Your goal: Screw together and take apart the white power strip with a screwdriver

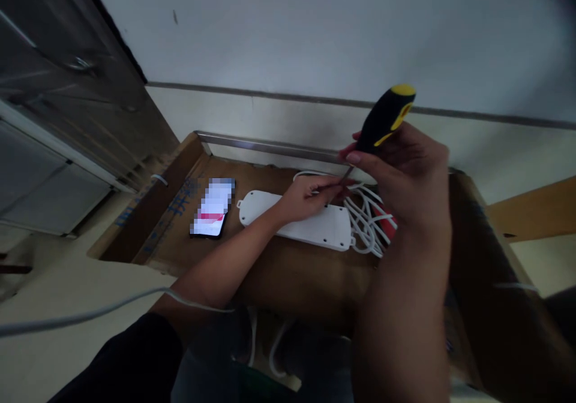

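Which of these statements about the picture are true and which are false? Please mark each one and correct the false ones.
1. The right hand holds a screwdriver with a black and yellow handle. True.
2. The left hand rests on a white power strip. True.
3. The power strip lies on a glass table. False: it lies on brown cardboard.
4. A phone lies to the left of the power strip, apart from it. True.
5. The white cable is stretched out straight across the cardboard. False: it lies bundled in loops at the right end of the strip.
6. The screwdriver handle is all red. False: it is black and yellow.
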Motion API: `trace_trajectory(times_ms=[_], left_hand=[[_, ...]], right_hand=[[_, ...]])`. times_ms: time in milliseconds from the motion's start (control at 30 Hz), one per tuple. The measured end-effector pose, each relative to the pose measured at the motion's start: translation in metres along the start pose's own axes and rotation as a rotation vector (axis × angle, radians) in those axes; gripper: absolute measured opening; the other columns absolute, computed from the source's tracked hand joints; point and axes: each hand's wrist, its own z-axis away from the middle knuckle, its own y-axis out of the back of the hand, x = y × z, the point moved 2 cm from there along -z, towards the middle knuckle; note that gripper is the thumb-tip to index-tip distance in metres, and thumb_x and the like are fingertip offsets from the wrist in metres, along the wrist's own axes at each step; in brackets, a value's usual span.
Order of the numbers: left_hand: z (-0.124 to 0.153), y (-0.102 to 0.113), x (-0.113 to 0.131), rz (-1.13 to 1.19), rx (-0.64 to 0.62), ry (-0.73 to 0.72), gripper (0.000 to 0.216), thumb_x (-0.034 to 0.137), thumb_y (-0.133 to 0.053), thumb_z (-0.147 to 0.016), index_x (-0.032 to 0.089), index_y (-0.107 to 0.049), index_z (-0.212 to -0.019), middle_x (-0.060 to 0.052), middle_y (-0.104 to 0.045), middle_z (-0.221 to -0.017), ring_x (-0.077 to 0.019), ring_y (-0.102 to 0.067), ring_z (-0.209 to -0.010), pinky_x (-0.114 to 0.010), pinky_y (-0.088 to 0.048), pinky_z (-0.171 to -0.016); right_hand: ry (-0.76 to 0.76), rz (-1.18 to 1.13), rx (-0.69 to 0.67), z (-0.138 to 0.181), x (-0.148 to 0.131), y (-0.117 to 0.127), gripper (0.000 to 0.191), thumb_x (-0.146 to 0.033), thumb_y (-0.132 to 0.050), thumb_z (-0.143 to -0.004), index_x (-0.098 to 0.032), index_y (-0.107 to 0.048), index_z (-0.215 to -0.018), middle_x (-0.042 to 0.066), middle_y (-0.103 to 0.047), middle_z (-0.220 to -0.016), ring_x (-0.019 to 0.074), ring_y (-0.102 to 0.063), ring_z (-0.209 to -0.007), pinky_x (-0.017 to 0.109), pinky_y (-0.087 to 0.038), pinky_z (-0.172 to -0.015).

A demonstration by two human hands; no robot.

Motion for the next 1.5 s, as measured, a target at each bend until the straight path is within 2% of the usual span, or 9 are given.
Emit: trace_trajectory(times_ms=[233,333,433,567,900,1067,1167,1367,1500], left_hand=[[0.0,0.003,-0.004,0.025,0.038,0.022,0.04,0.048,-0.071,-0.093,0.013,-0.08,-0.111,-0.01,-0.08,-0.112,-0.0238,-0.075,-0.108,-0.037,-0.056,-0.103],[0.001,0.003,-0.004,-0.036,0.083,-0.002,0.039,0.047,-0.071,-0.093,0.015,-0.081,-0.111,-0.009,-0.081,-0.111,-0.0245,-0.076,-0.108,-0.037,-0.057,-0.102],[0.002,0.001,-0.004,-0.059,0.089,0.014,0.038,0.047,-0.071,-0.093,0.017,-0.081,-0.113,-0.009,-0.082,-0.107,-0.0244,-0.077,-0.102,-0.036,-0.06,-0.096],[0.001,-0.001,-0.004,-0.061,0.113,0.023,0.038,0.048,-0.072,-0.092,0.017,-0.082,-0.111,-0.008,-0.082,-0.1,-0.0234,-0.078,-0.095,-0.035,-0.061,-0.09],[-0.002,0.002,-0.005,-0.077,0.288,0.087,0.041,0.055,-0.087,-0.073,0.017,-0.081,-0.084,-0.005,-0.079,-0.085,-0.0162,-0.068,-0.076,-0.03,-0.055,-0.074],[-0.006,-0.001,-0.004,-0.118,0.377,0.024,0.047,0.057,-0.091,-0.066,0.016,-0.067,-0.066,0.0,-0.068,-0.066,-0.0107,-0.058,-0.063,-0.026,-0.047,-0.064],[-0.008,-0.001,-0.002,-0.125,0.292,0.009,0.045,0.058,-0.087,-0.072,0.015,-0.07,-0.076,-0.003,-0.072,-0.075,-0.0118,-0.062,-0.068,-0.026,-0.05,-0.068],[-0.005,0.006,0.007,-0.084,-0.001,0.039,0.035,0.047,-0.069,-0.092,0.015,-0.079,-0.103,-0.009,-0.08,-0.096,-0.018,-0.073,-0.087,-0.031,-0.056,-0.085],[-0.005,0.01,0.007,-0.129,0.105,0.062,0.025,0.041,-0.078,-0.084,0.016,-0.081,-0.089,-0.005,-0.079,-0.087,-0.0156,-0.07,-0.08,-0.028,-0.055,-0.08]], right_hand=[[-0.065,-0.011,-0.071,0.005,-0.002,0.0,0.035,-0.033,-0.077,-0.087,-0.02,-0.074,-0.119,0.007,-0.074,-0.101,0.0174,-0.074,-0.097,0.03,-0.062,-0.087],[-0.002,-0.041,-0.008,0.001,0.001,-0.006,0.053,-0.026,-0.087,-0.074,-0.02,-0.071,-0.124,0.009,-0.073,-0.105,0.0175,-0.073,-0.096,0.03,-0.061,-0.086],[0.079,0.047,0.188,-0.004,0.003,-0.01,0.047,-0.019,-0.094,-0.057,-0.015,-0.072,-0.099,0.006,-0.07,-0.09,0.0123,-0.066,-0.078,0.026,-0.056,-0.071],[0.036,0.146,0.331,-0.006,0.001,-0.011,0.035,-0.019,-0.094,-0.056,-0.012,-0.066,-0.075,0.006,-0.066,-0.078,0.0092,-0.058,-0.07,0.024,-0.05,-0.064],[-0.082,-0.044,-0.007,0.001,-0.001,-0.01,0.05,-0.027,-0.086,-0.074,-0.02,-0.067,-0.12,0.002,-0.073,-0.104,0.0164,-0.073,-0.102,0.031,-0.063,-0.091],[0.052,0.129,0.106,-0.004,0.003,-0.012,0.039,-0.027,-0.092,-0.065,-0.018,-0.066,-0.092,0.0,-0.067,-0.093,0.0107,-0.065,-0.086,0.026,-0.058,-0.079],[-0.004,0.11,0.101,-0.004,0.005,-0.008,0.033,-0.028,-0.091,-0.067,-0.016,-0.067,-0.087,0.001,-0.068,-0.092,0.0095,-0.063,-0.084,0.025,-0.058,-0.081],[-0.117,-0.049,-0.107,0.004,0.0,-0.003,0.044,-0.035,-0.078,-0.085,-0.02,-0.066,-0.125,0.003,-0.072,-0.107,0.015,-0.071,-0.097,0.029,-0.062,-0.082],[-0.064,-0.021,-0.088,0.001,0.002,-0.007,0.044,-0.03,-0.084,-0.077,-0.02,-0.065,-0.116,0.002,-0.069,-0.113,0.0164,-0.068,-0.106,0.03,-0.061,-0.089]])
